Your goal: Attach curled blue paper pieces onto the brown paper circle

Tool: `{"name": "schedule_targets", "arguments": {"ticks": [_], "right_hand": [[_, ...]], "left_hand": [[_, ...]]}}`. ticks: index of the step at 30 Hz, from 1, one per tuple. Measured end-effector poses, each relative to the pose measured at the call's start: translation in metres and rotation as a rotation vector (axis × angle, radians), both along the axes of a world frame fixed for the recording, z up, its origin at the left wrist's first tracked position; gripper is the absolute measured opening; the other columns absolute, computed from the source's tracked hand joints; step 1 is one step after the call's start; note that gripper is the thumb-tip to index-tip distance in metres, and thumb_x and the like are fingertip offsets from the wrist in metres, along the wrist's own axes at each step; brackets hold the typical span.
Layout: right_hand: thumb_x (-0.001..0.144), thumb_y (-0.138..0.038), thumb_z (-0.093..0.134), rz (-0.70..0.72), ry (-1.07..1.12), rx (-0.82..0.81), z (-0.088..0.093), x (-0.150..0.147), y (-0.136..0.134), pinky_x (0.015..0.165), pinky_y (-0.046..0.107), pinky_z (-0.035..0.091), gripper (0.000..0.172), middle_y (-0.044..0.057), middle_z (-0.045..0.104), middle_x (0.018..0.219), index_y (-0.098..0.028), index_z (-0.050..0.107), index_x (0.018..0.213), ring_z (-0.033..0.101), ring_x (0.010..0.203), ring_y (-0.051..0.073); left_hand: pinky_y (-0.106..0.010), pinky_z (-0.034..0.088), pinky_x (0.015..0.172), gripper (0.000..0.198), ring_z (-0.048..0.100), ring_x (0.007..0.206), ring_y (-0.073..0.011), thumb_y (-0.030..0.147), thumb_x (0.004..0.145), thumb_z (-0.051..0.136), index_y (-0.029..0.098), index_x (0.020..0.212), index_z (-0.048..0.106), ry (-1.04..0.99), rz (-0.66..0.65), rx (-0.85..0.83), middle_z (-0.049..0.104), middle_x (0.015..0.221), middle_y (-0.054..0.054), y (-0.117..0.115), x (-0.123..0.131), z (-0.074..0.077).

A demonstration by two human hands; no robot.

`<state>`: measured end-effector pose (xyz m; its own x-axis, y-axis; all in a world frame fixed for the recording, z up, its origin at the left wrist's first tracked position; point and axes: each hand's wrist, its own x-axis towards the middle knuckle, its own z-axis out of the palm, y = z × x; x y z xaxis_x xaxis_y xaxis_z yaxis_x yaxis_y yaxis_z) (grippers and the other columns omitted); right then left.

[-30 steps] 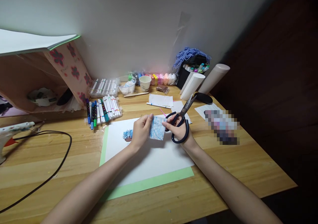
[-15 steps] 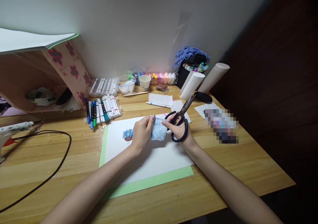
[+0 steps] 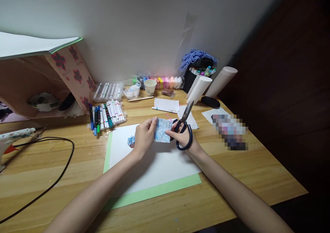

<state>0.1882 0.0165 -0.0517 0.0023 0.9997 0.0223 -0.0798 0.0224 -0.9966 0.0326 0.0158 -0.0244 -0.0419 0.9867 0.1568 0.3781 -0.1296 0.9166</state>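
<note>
Over a white sheet of paper (image 3: 157,167) I hold up a small piece of paper (image 3: 162,129) streaked in blue and white. My left hand (image 3: 143,136) pinches its left edge. The thumb and fingers of my right hand (image 3: 182,136) are at its right edge, and the same hand holds black-handled scissors (image 3: 187,113), blades pointing up and away from me. Beside my left hand, a crinkled blue patch (image 3: 130,140) with some brown under it shows on the white sheet, partly hidden by the hand. A green sheet (image 3: 157,191) lies underneath.
Markers (image 3: 104,116) lie at the left, near a glue gun (image 3: 17,136) with a black cable (image 3: 69,164). Behind stand a paper cup (image 3: 150,87), a clear bowl (image 3: 132,90), a pen holder (image 3: 189,78) and white rolls (image 3: 199,90). Paper scraps (image 3: 166,104) lie beyond my hands.
Both hands have moved slightly left with the paper, which now looks flatter and more squarely turned to view. The scissors have tilted more upright.
</note>
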Motion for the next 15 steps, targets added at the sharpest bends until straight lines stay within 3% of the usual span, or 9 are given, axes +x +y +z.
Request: {"name": "schedule_targets", "arguments": {"ticks": [5,9,12,15], "right_hand": [[0.046,-0.034,0.086,0.001,-0.023,-0.003,0.004,0.003,0.002,0.043,0.025,0.047,0.048,-0.008,0.054,0.051,-0.02,0.047,0.069,0.056,0.041,0.012],[0.051,-0.047,0.081,0.017,0.015,-0.062,0.01,-0.004,-0.002,0.042,0.024,0.045,0.047,-0.007,0.053,0.047,-0.019,0.046,0.065,0.054,0.038,0.011],[0.063,-0.068,0.061,0.14,0.169,-0.253,0.018,-0.012,-0.01,0.042,0.025,0.045,0.052,-0.001,0.058,0.048,-0.018,0.048,0.064,0.057,0.038,0.013],[0.07,-0.076,0.044,0.315,0.356,-0.507,0.026,-0.022,-0.022,0.05,0.03,0.05,0.058,0.003,0.061,0.055,-0.018,0.05,0.07,0.063,0.047,0.018]], "left_hand": [[-0.022,0.025,0.05,0.042,0.036,0.055,-0.0098,0.054,0.082,0.049,0.016,0.063,0.049,-0.022,-0.11,-0.06,0.041,0.057,0.003,0.003,0.0,0.001],[-0.022,0.024,0.051,0.038,0.034,0.055,-0.0098,0.047,0.086,0.048,0.017,0.062,0.047,0.042,-0.037,-0.014,0.04,0.056,0.004,0.003,-0.001,0.0],[-0.022,0.024,0.051,0.039,0.033,0.054,-0.0096,0.045,0.087,0.047,0.018,0.06,0.04,0.051,0.071,0.064,0.037,0.054,0.005,0.006,-0.007,0.004],[-0.022,0.024,0.05,0.041,0.034,0.052,-0.0096,0.045,0.087,0.047,0.019,0.059,0.034,0.026,0.201,0.115,0.034,0.053,0.005,0.016,-0.013,0.014]]}}
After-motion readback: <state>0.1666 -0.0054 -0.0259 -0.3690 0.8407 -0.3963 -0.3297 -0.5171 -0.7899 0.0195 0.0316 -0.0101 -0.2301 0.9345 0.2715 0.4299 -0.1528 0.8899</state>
